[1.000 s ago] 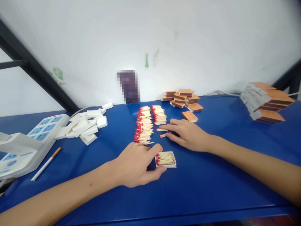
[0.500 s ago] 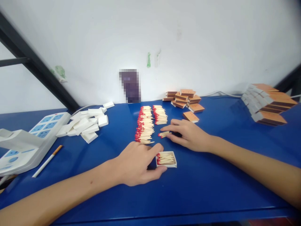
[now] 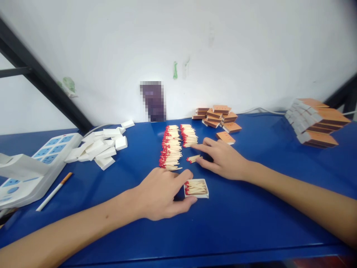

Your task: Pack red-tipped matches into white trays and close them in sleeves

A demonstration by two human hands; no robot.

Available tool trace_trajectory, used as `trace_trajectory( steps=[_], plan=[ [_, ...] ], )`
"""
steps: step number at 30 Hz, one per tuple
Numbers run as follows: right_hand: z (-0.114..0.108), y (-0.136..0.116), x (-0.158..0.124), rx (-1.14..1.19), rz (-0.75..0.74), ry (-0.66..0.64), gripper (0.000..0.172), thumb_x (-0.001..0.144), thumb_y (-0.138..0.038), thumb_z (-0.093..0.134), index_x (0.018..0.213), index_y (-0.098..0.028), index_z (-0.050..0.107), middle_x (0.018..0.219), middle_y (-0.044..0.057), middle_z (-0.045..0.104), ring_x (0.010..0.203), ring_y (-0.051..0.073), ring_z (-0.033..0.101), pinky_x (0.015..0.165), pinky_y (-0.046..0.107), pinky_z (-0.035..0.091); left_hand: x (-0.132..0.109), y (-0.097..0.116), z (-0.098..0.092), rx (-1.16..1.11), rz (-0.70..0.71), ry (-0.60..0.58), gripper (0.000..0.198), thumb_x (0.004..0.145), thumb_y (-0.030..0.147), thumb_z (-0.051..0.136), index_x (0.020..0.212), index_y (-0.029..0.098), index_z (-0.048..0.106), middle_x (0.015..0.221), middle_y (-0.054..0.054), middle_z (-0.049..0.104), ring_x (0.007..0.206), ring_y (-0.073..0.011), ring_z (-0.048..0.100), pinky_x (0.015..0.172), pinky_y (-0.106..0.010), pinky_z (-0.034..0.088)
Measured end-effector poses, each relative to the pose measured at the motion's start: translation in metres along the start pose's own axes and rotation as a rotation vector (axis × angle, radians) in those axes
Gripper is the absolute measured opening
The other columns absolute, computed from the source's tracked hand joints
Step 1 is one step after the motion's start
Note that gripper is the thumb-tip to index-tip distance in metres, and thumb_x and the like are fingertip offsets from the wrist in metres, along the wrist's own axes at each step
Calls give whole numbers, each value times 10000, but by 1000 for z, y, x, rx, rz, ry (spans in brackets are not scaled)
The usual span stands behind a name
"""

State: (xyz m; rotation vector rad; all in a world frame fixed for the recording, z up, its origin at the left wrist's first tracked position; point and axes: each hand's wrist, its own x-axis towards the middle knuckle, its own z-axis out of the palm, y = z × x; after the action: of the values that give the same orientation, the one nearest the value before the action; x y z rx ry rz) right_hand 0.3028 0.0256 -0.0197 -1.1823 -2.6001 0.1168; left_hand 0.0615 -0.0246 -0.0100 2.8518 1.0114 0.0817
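Note:
My left hand (image 3: 164,195) grips a small white matchbox tray (image 3: 206,191) between thumb and forefinger, its palm down near the table. Inside the tray lie red-tipped matches (image 3: 195,187). My right hand (image 3: 221,158) has its thumb and index finger apart. Its thumb touches the ends of a small bunch of matches (image 3: 193,159) lying on the table. The index fingertip reaches the near end of the shorter match pile (image 3: 189,134). A longer match pile (image 3: 171,147) runs beside it on the left, with its heads facing left.
White empty trays (image 3: 97,149) are heaped at the left, near a power strip (image 3: 41,167) and a cigarette (image 3: 54,191). Orange matchbox sleeves (image 3: 220,115) pile up at the back. Stacked matchboxes (image 3: 318,123) stand at the right. A blurred-out dark object (image 3: 154,102) leans on the wall.
My right index finger has moved away from the thumb, off the small bunch and onto the shorter pile's near end. My left hand and the tray stay in place.

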Motion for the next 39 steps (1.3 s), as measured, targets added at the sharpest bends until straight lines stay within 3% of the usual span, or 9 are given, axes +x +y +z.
trace_trajectory(
  steps=[17, 31, 39],
  plan=[
    [-1, 0, 0, 15, -13, -14, 459, 1013, -436, 385, 1361, -181, 543, 990, 93, 573, 832, 222, 564, 755, 349, 418, -1, 0, 1, -6, 6, -3, 338, 950, 531, 416, 1114, 237, 446, 818, 7, 673, 696, -226, 637, 558, -321, 388],
    [0, 1, 0, 12, -14, -22, 463, 1015, -431, 380, 1365, -176, 544, 996, 94, 572, 833, 223, 563, 756, 357, 420, 0, 0, 1, 2, 1, 10, 323, 939, 517, 448, 1093, 233, 455, 781, 14, 662, 646, -209, 613, 530, -306, 323],
    [0, 1, 1, 13, -24, -7, 456, 1012, -409, 394, 1369, -172, 551, 988, 98, 583, 839, 222, 575, 751, 347, 429, -1, -1, 1, -14, -3, -9, 332, 944, 525, 432, 1110, 238, 451, 821, 7, 674, 704, -228, 641, 562, -323, 379]
  ],
)
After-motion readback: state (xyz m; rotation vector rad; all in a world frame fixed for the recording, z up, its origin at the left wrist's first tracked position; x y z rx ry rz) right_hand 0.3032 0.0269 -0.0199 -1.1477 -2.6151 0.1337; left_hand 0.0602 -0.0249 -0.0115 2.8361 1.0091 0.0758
